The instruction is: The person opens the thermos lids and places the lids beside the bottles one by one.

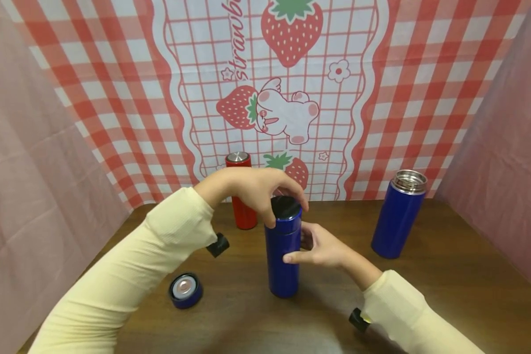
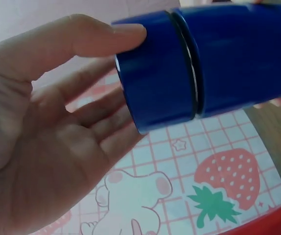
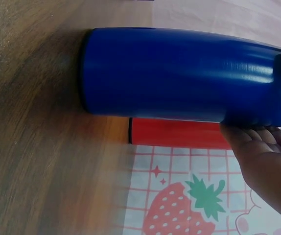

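Observation:
A blue thermos bottle (image 1: 280, 275) stands upright on the table in the middle of the head view. Its blue lid (image 2: 155, 78) sits on top, with a thin dark seam between lid and body. From above, my left hand (image 1: 256, 189) holds the lid, thumb on the near side and fingers round the far side. Lower down, my right hand (image 1: 326, 248) grips the bottle's body from the right, its thumb across the front. In the right wrist view the base of the body and part of my right hand (image 3: 268, 161) show.
Behind the left hand stands a red thermos (image 1: 244, 216) with a silver top. A second blue bottle (image 1: 394, 221), lidless with a steel neck, stands at the right. On the left of the wooden table (image 1: 230, 319) lies a blue lid (image 1: 187, 291), inner side up.

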{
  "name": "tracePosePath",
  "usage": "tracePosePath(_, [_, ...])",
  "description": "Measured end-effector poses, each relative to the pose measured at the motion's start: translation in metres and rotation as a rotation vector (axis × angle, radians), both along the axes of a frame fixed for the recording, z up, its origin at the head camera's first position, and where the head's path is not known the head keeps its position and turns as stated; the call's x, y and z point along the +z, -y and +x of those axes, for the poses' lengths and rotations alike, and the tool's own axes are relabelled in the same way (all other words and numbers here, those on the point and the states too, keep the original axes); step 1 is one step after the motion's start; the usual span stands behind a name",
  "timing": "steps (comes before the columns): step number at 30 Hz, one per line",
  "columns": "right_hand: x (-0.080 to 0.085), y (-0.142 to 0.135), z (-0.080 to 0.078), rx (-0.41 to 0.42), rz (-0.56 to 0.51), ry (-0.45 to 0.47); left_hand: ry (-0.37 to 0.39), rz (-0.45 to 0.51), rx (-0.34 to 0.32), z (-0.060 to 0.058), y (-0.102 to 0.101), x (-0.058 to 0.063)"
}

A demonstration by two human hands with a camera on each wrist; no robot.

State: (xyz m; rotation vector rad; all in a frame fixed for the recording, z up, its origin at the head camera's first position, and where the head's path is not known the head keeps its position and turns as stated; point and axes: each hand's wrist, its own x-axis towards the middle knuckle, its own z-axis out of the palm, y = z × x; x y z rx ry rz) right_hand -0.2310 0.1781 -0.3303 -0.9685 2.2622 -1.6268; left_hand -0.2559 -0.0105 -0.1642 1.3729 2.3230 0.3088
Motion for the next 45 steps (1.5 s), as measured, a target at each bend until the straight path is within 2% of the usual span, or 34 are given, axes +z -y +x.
tracePosePath(6, [-0.001, 0.001, 0.000, 0.008, 0.008, 0.016, 0.015, 0.020, -0.013, -0.006, 0.004, -0.002])
tracePosePath(12, [-0.002, 0.001, 0.000, 0.009, 0.012, 0.002, -0.008, 0.017, 0.026, -0.007, 0.006, -0.002])
tracePosePath(30, [0.002, 0.002, -0.002, 0.022, -0.004, 0.006, -0.219, 0.030, 0.083, 0.003, 0.004, -0.001])
tracePosePath(39, [0.003, 0.002, 0.000, 0.004, 0.004, 0.010, -0.354, 0.024, 0.139, 0.007, -0.003, -0.003])
tracePosePath(45, [0.002, 0.002, 0.001, 0.004, -0.001, 0.024, -0.398, 0.027, 0.167, 0.008, -0.005, -0.007])
